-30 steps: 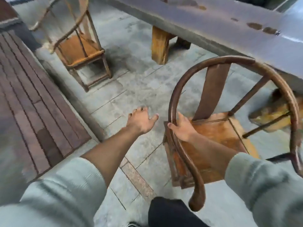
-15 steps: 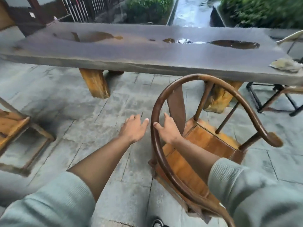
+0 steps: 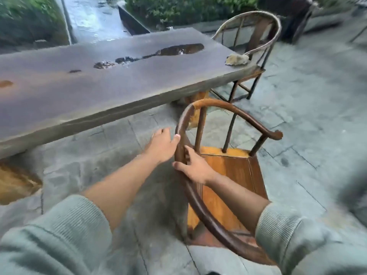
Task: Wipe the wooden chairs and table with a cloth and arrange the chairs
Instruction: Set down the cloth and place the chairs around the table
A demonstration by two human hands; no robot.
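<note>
A wooden chair with a curved dark back rail and orange seat stands right in front of me, beside the long dark wooden table. My right hand grips the curved rail from inside. My left hand is spread just left of the rail, its thumb touching the wood. A crumpled cloth lies on the table's far right corner. Puddles of water sit on the tabletop.
A second round-backed chair stands at the table's far end. Orange table legs show below the slab, another at the left. Grey stone paving surrounds everything; hedges and a wet path lie beyond.
My view has swung right along the table. The chair has turned with my right hand still on its rail, and my left hand has come up against the rail.
</note>
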